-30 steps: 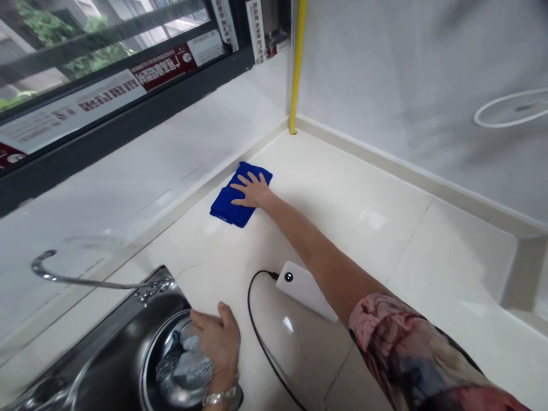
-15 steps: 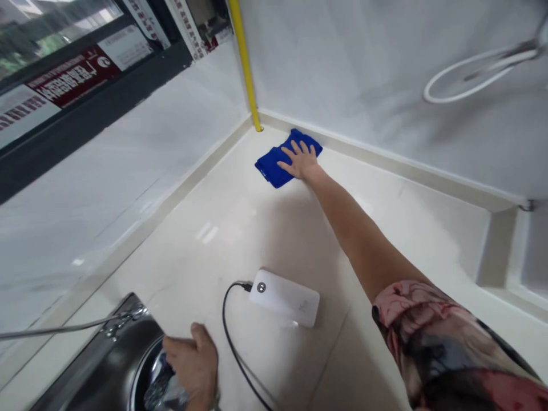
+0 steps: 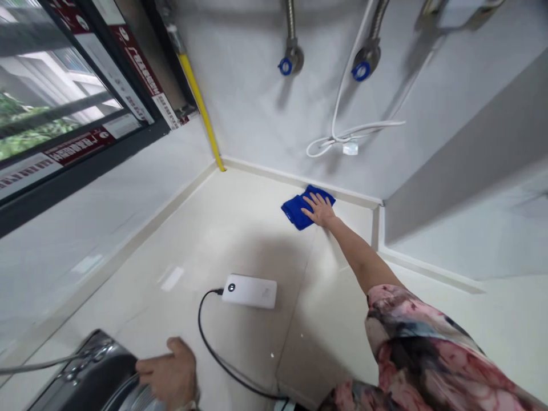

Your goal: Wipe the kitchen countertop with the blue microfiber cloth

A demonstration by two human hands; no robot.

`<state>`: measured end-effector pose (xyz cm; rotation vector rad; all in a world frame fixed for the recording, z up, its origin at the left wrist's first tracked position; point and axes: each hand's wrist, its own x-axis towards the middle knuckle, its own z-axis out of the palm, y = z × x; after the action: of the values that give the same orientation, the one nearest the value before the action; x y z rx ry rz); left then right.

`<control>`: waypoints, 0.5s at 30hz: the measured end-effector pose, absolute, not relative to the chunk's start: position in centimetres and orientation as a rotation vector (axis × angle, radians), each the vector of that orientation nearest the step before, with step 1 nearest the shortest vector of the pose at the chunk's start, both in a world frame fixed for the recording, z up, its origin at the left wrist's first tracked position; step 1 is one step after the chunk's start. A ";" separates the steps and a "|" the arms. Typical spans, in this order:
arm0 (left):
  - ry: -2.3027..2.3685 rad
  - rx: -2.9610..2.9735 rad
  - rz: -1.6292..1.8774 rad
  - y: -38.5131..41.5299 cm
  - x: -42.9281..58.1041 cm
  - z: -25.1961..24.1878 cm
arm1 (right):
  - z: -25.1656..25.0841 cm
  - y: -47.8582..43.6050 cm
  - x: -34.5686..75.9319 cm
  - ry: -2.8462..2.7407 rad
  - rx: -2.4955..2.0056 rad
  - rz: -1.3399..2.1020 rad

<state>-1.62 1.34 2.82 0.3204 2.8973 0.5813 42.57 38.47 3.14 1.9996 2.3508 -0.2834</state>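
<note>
right arm: short sleeve (image 3: 411, 337), flowered print, pink and rose blotches over dark grey and black (a few pale patches) | forearm bare down to right hand (image 3: 320, 210) | left hand (image 3: 169, 371): bare, wrist cut by the frame edge

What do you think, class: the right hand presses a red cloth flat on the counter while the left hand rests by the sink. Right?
Not quite: the cloth is blue, not red. The head view shows the right hand pressing it flat on the counter, the left hand by the sink.
</note>
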 end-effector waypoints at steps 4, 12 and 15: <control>2.891 0.312 0.633 1.6 -1.3 3.1 | 3.0 34.8 47.1 2.148 2.185 -0.288; 2.869 0.282 0.611 2.2 -1.4 3.5 | 3.4 29.2 50.3 1.804 2.446 -0.219; 2.861 0.258 0.598 2.7 -1.4 3.5 | 3.3 27.2 49.5 1.823 2.448 -0.213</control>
<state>-1.41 2.73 3.53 0.2580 2.8610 0.5980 49.54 27.16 3.31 2.4480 1.8228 -0.2127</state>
